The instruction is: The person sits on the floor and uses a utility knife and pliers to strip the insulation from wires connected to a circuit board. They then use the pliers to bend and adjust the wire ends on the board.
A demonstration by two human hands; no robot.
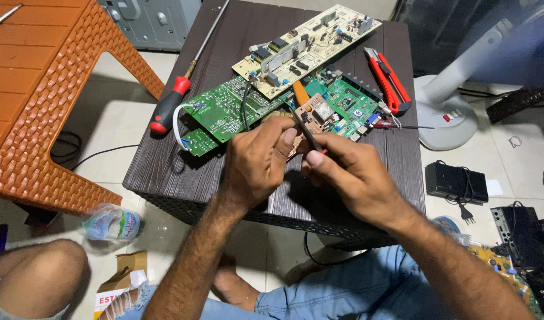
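Over the dark table (165,172), the left hand (257,160) and the right hand (349,175) pinch 1 thin dark probe (304,131) together, its tip near the small brown board (313,112). This looks like probing work; the next move calls for steady aim. Counted: 4 circuit boards, 1 red-handled screwdriver (171,104), 1 red utility knife (389,80).

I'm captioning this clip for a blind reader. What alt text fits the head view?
Two bare hands, left hand and right hand, meet over a dark woodgrain table, pinching a thin dark probe above green circuit boards. A red-handled screwdriver lies to the left and a red utility knife to the right.
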